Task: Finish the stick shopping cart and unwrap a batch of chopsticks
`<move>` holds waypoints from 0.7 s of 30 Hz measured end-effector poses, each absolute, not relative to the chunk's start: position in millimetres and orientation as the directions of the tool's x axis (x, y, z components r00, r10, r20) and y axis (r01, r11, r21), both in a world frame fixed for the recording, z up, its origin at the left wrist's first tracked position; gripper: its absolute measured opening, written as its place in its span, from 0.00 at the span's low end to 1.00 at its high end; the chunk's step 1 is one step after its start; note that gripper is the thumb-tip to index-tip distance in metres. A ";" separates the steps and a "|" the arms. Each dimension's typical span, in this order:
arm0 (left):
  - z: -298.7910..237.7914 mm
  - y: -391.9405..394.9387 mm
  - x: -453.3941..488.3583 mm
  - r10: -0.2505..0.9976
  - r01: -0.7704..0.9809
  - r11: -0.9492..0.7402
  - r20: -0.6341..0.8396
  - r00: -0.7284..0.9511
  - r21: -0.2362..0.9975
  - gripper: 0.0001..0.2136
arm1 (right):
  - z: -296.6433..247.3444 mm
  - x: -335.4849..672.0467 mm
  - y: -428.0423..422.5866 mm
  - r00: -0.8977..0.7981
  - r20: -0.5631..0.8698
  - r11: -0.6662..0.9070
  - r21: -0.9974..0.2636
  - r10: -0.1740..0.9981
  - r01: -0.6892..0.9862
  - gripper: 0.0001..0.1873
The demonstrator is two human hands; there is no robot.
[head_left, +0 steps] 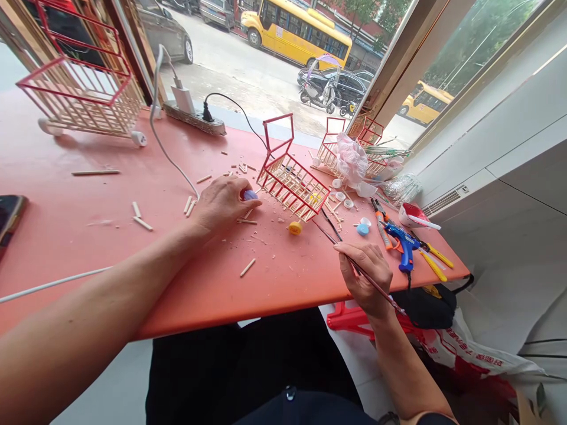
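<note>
My left hand (224, 202) rests on the salmon-red table (88, 200), fingers closed round a small blue cap (250, 194) right beside a miniature stick-built shopping cart (292, 183) with a red frame. My right hand (365, 274) hovers at the table's front edge and pinches a thin dark paintbrush (336, 242) whose tip points up-left toward the cart. A yellow cap (295, 227) lies on the table between the two hands.
A bigger stick cart (82, 97) stands far left; more small carts (345, 141) and a plastic bag sit by the window. A power strip (192, 115) with cables, blue glue gun (403, 239), cutters (432, 260), paint dish (411, 215), phone (9, 215), and scattered stick offcuts (142, 221) lie around.
</note>
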State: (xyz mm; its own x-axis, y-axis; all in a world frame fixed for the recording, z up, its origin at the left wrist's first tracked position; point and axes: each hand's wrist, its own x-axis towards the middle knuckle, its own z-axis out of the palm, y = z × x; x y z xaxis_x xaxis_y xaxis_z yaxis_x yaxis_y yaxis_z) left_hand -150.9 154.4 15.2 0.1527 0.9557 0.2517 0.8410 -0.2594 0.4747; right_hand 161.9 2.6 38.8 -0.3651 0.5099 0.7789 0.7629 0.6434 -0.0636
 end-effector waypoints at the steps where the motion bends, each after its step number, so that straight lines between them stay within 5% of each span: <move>1: 14.9 154.6 -151.2 0.955 0.838 -0.263 0.255 0.154 0.478 0.10 | 38.7 161.8 3.1 -0.364 0.778 0.643 -0.065 0.512 0.763 0.15; 21: 40.9 143.3 -153.4 0.973 0.839 -0.168 0.225 0.055 0.518 0.12 | 41.1 165.5 3.7 -0.337 0.786 0.632 -0.087 0.518 0.770 0.16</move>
